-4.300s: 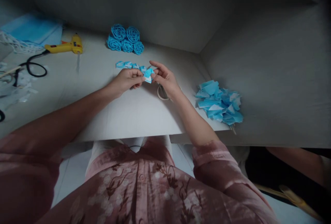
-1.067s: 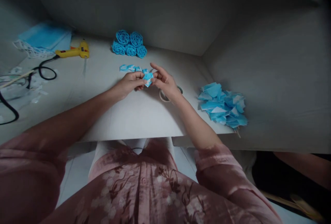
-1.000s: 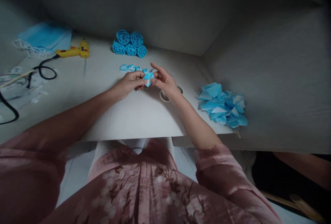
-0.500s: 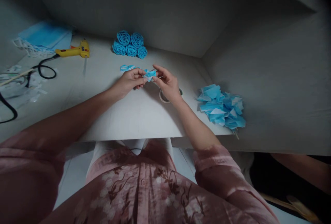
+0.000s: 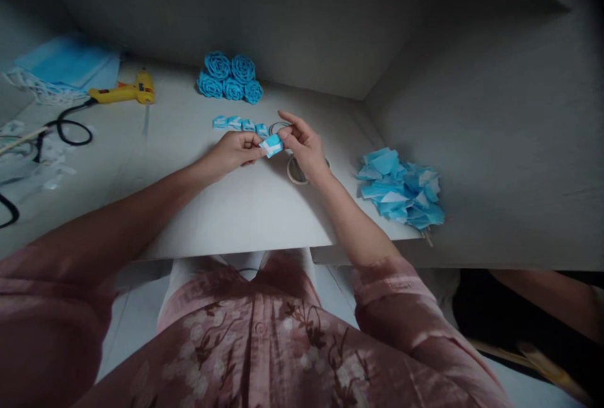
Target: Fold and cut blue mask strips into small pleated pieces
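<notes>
A small folded piece of blue-and-white mask fabric (image 5: 272, 145) is pinched between both hands above the table. My left hand (image 5: 239, 148) grips its left edge with thumb and fingers. At its right end my right hand (image 5: 302, 144) holds it between thumb and fingers, with one finger raised. Just behind the hands lies a row of several small folded blue pieces (image 5: 234, 123). A roll of tape (image 5: 297, 172) rests on the table, partly hidden under my right wrist. Thin wire rings or loops (image 5: 277, 126) show behind my right fingers.
Stacked blue fabric rosettes (image 5: 231, 78) stand at the back. A yellow glue gun (image 5: 129, 89) with a black cord lies left, beside blue face masks (image 5: 66, 68) and white scraps (image 5: 56, 159). Crumpled blue fabric pieces (image 5: 401, 188) sit right. Another person's arm (image 5: 552, 298) shows lower right.
The fabric piece has turned flatter, showing a neat folded face. The view has shifted slightly, and more of the row of small pieces now shows.
</notes>
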`<state>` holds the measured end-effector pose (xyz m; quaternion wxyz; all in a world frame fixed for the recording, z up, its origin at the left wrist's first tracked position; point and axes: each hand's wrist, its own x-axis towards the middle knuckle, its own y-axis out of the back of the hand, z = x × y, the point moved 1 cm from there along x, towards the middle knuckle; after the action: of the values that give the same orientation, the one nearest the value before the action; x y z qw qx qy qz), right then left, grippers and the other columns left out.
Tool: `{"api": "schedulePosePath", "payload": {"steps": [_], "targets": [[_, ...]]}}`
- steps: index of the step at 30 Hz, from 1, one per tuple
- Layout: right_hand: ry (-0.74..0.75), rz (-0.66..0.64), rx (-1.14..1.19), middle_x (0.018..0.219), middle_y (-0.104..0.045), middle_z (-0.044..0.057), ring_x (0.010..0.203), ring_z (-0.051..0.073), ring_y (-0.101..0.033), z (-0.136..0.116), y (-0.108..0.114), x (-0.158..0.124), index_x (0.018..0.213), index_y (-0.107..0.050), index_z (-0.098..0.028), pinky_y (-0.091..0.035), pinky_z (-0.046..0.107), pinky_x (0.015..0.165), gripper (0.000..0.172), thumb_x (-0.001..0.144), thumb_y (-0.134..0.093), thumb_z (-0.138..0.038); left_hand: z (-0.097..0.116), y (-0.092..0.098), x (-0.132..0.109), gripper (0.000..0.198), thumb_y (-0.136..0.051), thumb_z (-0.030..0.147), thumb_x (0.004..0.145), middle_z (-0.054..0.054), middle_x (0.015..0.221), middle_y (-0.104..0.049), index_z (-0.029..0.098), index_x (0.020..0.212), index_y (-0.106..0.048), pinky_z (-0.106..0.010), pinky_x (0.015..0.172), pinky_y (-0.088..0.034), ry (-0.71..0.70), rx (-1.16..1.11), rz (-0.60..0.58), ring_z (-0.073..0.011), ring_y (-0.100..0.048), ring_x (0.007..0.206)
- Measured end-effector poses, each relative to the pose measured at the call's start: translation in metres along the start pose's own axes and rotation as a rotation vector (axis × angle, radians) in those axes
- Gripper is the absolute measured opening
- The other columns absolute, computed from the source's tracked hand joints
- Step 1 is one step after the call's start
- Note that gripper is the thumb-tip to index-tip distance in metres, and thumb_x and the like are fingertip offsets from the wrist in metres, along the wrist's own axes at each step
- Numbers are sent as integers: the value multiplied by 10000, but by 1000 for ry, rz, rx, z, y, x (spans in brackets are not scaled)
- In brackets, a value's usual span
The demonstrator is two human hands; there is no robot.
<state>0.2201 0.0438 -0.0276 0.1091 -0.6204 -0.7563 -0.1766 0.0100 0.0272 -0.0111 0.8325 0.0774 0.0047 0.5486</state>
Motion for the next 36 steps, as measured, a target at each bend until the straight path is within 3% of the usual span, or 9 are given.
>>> {"api": "schedulePosePath", "payload": {"steps": [5, 9, 14, 21, 28, 32, 36], "targets": [[-102, 51, 18, 1070, -737, 43, 954, 169, -678, -5, 4, -1, 1358, -703, -262, -606, 296, 811, 707, 895, -717, -796, 2, 3, 1, 178, -776, 267, 787, 19, 571, -582, 197, 725, -624, -242, 528, -345, -8, -31, 79, -101, -485, 530], [-139, -51, 67, 900, -667, 13, 853, 159, -631, -6, -2, -2, 1058, -719, -236, -598, 290, 746, 651, 785, -811, -821, 3, 3, 0, 214, -776, 280, 783, 19, 566, -577, 207, 702, -592, -242, 525, -357, -9, -62, 142, -103, -487, 531], [-138, -56, 31, 747, -551, -42, 711, 128, -519, -6, -7, -1, 883, -655, -236, -556, 289, 709, 691, 680, -854, -866, 2, 3, 0, 243, -797, 303, 789, 17, 596, -583, 197, 690, -603, -234, 535, -369, -7, -72, 92, -94, -498, 552], [-74, -40, 16, 774, -574, -37, 713, 119, -517, -12, -4, -1, 885, -643, -236, -532, 282, 725, 646, 744, -834, -837, -1, 5, 3, 201, -818, 257, 798, 32, 637, -626, 174, 950, -715, -227, 525, -378, 67, -189, 128, -97, -544, 550], [-78, -44, -27, 767, -542, -33, 722, 128, -512, -7, -5, -1, 883, -643, -235, -498, 283, 702, 676, 742, -800, -877, 7, 6, 1, 253, -788, 383, 896, 8, 665, -638, 192, 812, -645, -238, 548, -396, -14, -193, 84, -104, -556, 574], [-64, -64, -34, 788, -571, -24, 740, 133, -535, -4, -4, -2, 906, -668, -232, -526, 286, 713, 630, 784, -800, -836, 8, 6, 0, 226, -828, 305, 852, 26, 621, -599, 199, 809, -633, -244, 533, -353, -11, -116, 110, -100, -515, 547], [-32, -49, 38, 934, -640, 10, 859, 162, -597, -2, -4, -1, 1185, -711, -255, -576, 298, 762, 635, 823, -808, -768, 5, 4, 1, 206, -821, 250, 826, 31, 594, -583, 200, 793, -624, -243, 524, -341, 14, -132, 148, -97, -498, 529]]}}
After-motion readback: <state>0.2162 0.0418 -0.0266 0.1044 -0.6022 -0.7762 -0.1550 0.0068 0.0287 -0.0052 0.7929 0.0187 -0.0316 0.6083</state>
